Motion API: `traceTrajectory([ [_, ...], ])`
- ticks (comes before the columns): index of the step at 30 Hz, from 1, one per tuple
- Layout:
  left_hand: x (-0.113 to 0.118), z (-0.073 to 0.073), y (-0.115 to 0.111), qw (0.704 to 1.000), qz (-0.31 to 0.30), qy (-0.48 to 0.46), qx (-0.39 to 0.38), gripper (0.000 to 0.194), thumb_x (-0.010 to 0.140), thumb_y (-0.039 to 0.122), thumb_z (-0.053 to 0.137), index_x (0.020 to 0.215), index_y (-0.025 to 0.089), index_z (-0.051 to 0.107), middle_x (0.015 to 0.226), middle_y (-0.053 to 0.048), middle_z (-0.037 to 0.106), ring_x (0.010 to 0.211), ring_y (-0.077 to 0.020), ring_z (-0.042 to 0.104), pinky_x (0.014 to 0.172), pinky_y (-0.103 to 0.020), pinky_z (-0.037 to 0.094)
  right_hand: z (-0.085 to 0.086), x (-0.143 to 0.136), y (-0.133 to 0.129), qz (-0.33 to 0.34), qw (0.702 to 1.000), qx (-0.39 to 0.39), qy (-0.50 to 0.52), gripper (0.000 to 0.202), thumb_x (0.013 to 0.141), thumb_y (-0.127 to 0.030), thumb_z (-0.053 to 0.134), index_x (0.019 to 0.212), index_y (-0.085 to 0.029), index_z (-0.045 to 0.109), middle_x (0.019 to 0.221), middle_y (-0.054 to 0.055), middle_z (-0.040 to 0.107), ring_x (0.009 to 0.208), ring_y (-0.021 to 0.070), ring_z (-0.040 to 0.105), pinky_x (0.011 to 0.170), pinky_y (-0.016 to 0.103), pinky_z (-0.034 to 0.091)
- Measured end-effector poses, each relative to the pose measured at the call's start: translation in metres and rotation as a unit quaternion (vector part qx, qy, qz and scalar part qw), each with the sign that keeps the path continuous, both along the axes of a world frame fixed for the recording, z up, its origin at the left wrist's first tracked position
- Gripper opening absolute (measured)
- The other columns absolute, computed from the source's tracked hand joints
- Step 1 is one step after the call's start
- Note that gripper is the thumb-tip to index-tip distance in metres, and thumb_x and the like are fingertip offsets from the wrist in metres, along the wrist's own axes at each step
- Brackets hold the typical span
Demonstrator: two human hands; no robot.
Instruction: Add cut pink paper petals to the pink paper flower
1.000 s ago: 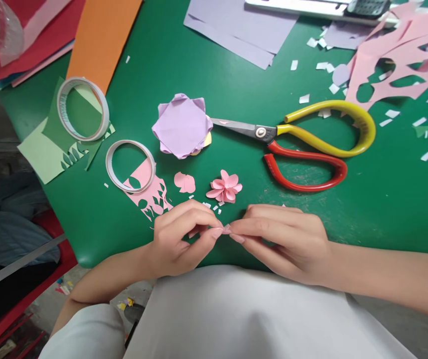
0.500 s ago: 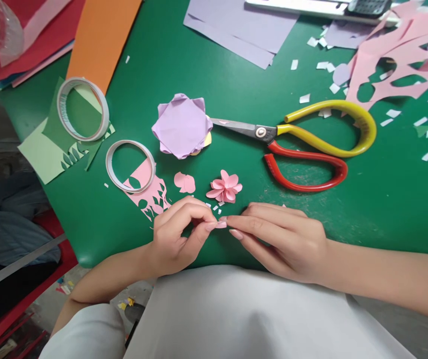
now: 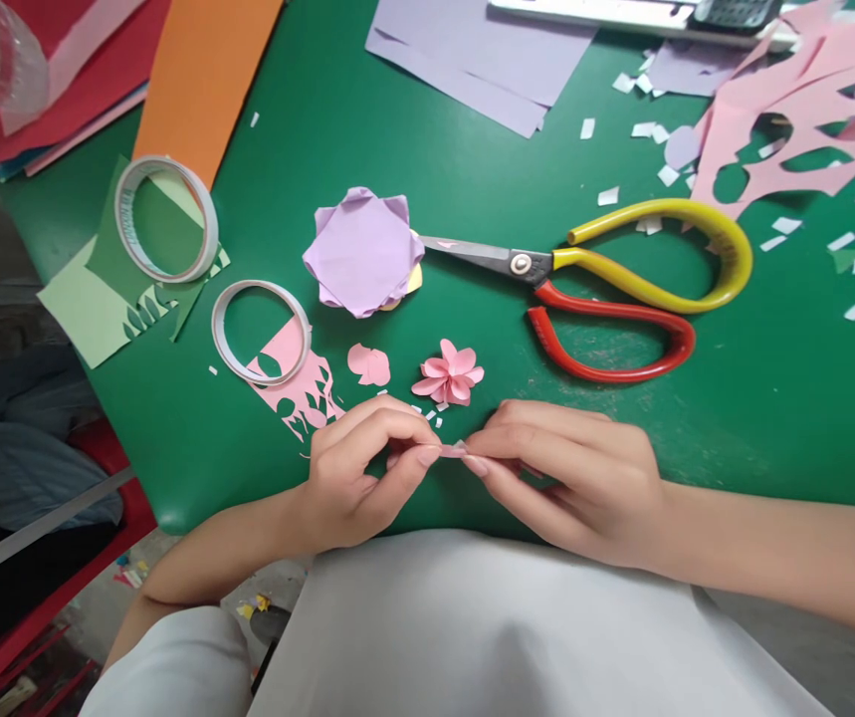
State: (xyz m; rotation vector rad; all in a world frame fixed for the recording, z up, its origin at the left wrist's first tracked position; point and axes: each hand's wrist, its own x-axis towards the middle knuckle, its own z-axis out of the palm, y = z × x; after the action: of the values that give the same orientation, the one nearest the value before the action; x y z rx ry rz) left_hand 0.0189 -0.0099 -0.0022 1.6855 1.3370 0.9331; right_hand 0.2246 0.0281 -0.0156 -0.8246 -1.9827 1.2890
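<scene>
Between my two hands is a small pink paper piece (image 3: 452, 451), seen nearly edge-on. My left hand (image 3: 367, 478) pinches its left end between thumb and forefinger. At its right end, the thumb and fingertips of my right hand (image 3: 572, 478) close on it, beside a tiny whitish bit. Just beyond my fingertips lies a pink paper flower (image 3: 448, 372), with small white scraps near it. Pink cut petals (image 3: 368, 364) rest to its left. Farther up sits a folded purple paper shape (image 3: 362, 253), its right edge by the tip of the scissors (image 3: 521, 264).
Two tape rolls (image 3: 206, 221) (image 3: 222, 349) lie at the left over green and pink paper scraps. An orange sheet (image 3: 203, 80) and purple sheets (image 3: 479, 60) are at the back. Cut pink paper (image 3: 751, 110) and white bits cover the right back of the green table (image 3: 270, 199).
My right fingertips have closed on the pink piece's right end, where the thumb was apart before. The piece now looks thinner, and my right hand sits slightly farther right.
</scene>
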Motion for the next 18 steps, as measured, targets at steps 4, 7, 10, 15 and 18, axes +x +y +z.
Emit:
traceTrajectory([
  [4,-0.0001,-0.0009,-0.0005,0.999,-0.040,0.032,0.002,0.009,0.095,0.012,0.056,0.095,0.016,0.064,0.082,-0.003,0.069,0.075,-0.0118,0.065,0.064,-0.022,0.055,0.0025,0.0010,0.0027,-0.008,1.000,-0.015,0.007,0.011,0.095,-0.009,0.056,0.094,-0.019,0.060,0.072,0.000,0.062,0.059,0.0097,0.054,0.054,0.021,0.045],
  [7,0.0019,-0.0043,-0.0010,0.994,-0.073,0.071,0.042,0.016,0.094,0.005,0.054,0.100,0.015,0.065,0.089,-0.003,0.070,0.081,-0.0103,0.066,0.074,-0.020,0.057,0.0028,0.0013,0.0038,-0.006,1.000,-0.015,0.006,0.010,0.095,-0.008,0.055,0.094,-0.018,0.058,0.072,0.000,0.061,0.060,0.0091,0.053,0.054,0.021,0.044],
  [10,0.0032,-0.0080,-0.0017,0.991,-0.060,0.094,0.070,0.021,0.093,0.000,0.053,0.097,0.017,0.066,0.087,-0.001,0.067,0.077,-0.0072,0.064,0.072,-0.016,0.055,0.0020,0.0012,0.0038,-0.006,1.000,-0.013,0.006,0.011,0.095,-0.008,0.054,0.094,-0.018,0.057,0.072,-0.001,0.060,0.061,0.0090,0.053,0.054,0.021,0.043],
  [15,0.0023,-0.0092,-0.0016,0.990,-0.045,0.105,0.078,0.014,0.093,0.007,0.060,0.086,0.017,0.066,0.083,0.000,0.064,0.069,-0.0059,0.060,0.065,-0.015,0.052,0.0014,0.0014,0.0032,-0.002,1.000,-0.012,0.006,0.012,0.095,-0.007,0.054,0.094,-0.019,0.056,0.072,-0.001,0.060,0.061,0.0092,0.053,0.055,0.021,0.044],
  [18,0.0012,-0.0074,-0.0009,0.991,-0.048,0.100,0.076,0.010,0.093,0.008,0.062,0.088,0.015,0.067,0.083,-0.001,0.065,0.071,-0.0061,0.061,0.067,-0.015,0.053,0.0023,0.0016,0.0029,-0.001,1.000,-0.013,0.003,0.011,0.095,-0.008,0.054,0.094,-0.019,0.057,0.071,-0.001,0.060,0.060,0.0093,0.052,0.055,0.021,0.044],
])
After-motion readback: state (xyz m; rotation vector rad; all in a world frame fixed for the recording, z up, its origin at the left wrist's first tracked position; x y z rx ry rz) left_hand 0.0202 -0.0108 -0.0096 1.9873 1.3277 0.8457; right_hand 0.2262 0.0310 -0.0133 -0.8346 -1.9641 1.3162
